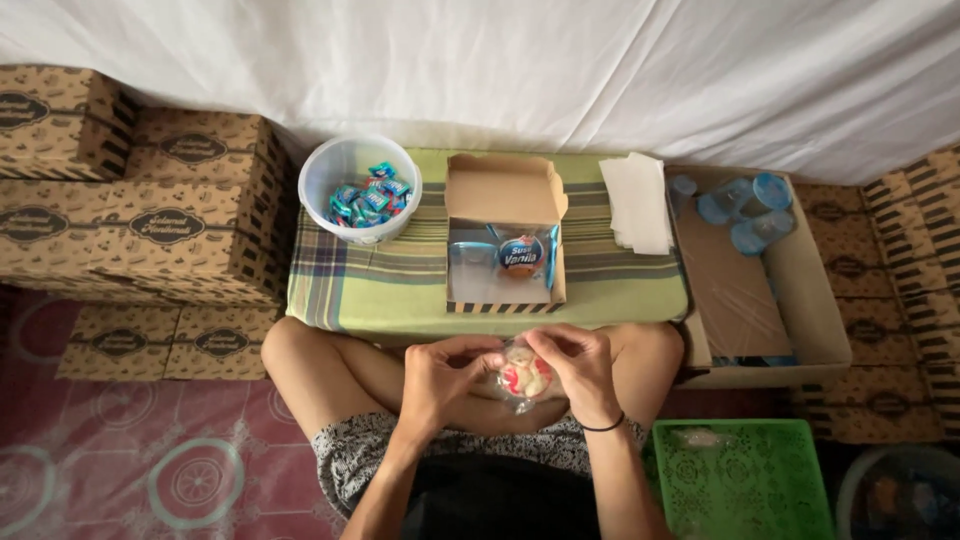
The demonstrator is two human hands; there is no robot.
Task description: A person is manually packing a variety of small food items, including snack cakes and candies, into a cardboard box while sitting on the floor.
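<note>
Over the person's crossed legs, both hands are working on one small clear plastic packet with something red and white inside, can't really tell what the snack is. Left hand has its fingers pinched on the left edge of the packet, right hand pinches the right and top edge, so both are clenched on it, and it sits between them just below the front edge of the table. One black band is on the right wrist. On the low table, covered with a green plaid cloth, there's one open cardboard box with its lid flipped up, holding one sealed cup with a round label and what looks like one clear cup beside it. Left of the box sits one white bowl full of blue-wrapped candies, too many to count. Right of it lies one stack of white napkins. Further right, one big carton holds roughly five blue-lidded water cups at its far end. One green plastic basket is by the right knee, and folded brown boxes are stacked on the left.
</note>
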